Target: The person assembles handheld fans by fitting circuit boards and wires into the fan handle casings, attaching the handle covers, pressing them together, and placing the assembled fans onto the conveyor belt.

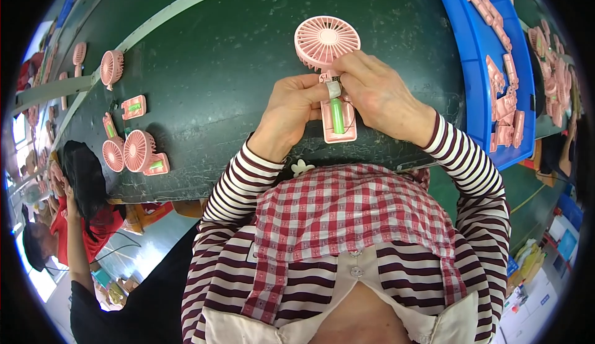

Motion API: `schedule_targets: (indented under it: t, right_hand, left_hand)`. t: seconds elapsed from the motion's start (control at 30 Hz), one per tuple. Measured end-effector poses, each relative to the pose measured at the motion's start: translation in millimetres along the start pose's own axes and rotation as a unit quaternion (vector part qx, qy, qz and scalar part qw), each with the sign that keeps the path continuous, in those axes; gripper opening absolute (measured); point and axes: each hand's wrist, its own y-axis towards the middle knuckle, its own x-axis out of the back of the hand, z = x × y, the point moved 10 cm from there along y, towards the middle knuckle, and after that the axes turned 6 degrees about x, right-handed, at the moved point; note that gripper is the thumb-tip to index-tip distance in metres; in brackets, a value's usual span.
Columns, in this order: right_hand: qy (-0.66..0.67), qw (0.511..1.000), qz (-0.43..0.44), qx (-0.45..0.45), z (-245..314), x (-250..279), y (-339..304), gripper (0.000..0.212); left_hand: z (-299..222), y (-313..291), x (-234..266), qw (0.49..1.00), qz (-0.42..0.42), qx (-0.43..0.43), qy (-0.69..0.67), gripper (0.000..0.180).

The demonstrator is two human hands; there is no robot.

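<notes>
A pink handheld fan [327, 36] lies in front of me, its round grille pointing away. Its handle is opened up and shows a green cylindrical battery [337, 116] in a pink shell, with a small dark part near the neck. My left hand [286, 110] grips the handle's left side, the thumb reaching across to a whitish wrap or strip at the top of the battery. My right hand [384, 96] is closed at the fan's neck, its fingers pinching there. Whether those fingertips hold a small part is hidden.
A blue bin [455, 46] with pink shell pieces stands at right. On the green table's left are more pink fans [137, 150] and an open handle piece [134, 106] with a green battery. People sit at far left. More pink fans [558, 77] lie beyond the bin.
</notes>
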Motion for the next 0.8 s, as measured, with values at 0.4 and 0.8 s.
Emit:
schedule_targets:
  t: [0.4,0.8]
  right_hand:
    - [0.004,1.000,-0.013,-0.007,-1.0,-4.9,-7.1,0.017]
    - [-0.055,0.995,-0.026,-0.083,-12.8,-4.0,-16.6,0.014]
  left_hand:
    - [4.2,1.5,-1.1,1.000,-0.002,-0.004,0.007,0.021]
    - [13.9,5.8,0.8,1.000,-0.017,0.020,-0.014,0.019]
